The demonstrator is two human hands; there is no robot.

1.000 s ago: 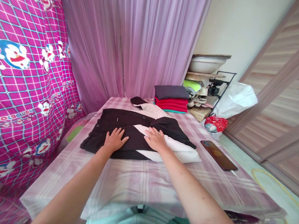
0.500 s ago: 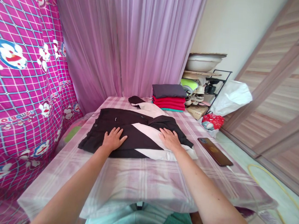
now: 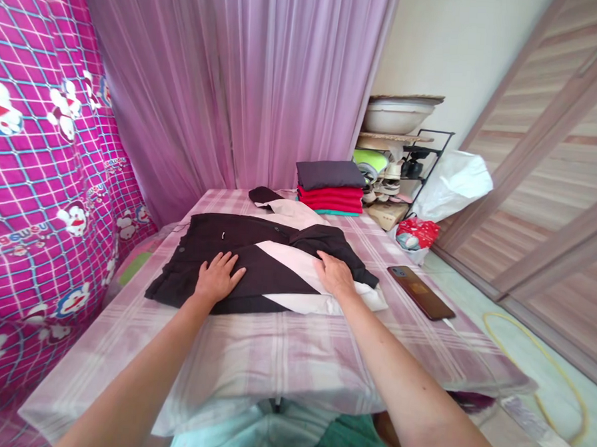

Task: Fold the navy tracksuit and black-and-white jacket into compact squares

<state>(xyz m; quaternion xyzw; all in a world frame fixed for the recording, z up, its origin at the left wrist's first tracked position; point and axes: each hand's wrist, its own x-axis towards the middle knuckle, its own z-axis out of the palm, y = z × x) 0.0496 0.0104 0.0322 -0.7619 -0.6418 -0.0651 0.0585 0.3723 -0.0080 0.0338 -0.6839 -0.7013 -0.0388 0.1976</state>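
A black and pale pink jacket (image 3: 246,267) lies partly folded in front of me, its near edge running straight across. My left hand (image 3: 218,278) rests palm down on the black part, fingers spread. On the pale and black area at the right, my right hand (image 3: 336,275) lies on the cloth, its fingers slightly bent, with no fold visibly gripped. One sleeve (image 3: 296,213), pale with a black cuff, stretches out beyond the jacket's far side.
A checked cloth covers the table (image 3: 252,344). Folded clothes (image 3: 330,185) are stacked at the far right. A phone (image 3: 419,293) with a white cable lies near the right edge. Past that stand a shoe rack (image 3: 426,170), a white bag (image 3: 450,185) and a red bag (image 3: 418,233).
The view has shifted slightly, so everything sits a little further left. My right hand's fingers look more bent than before. My left hand stays flat on the jacket.
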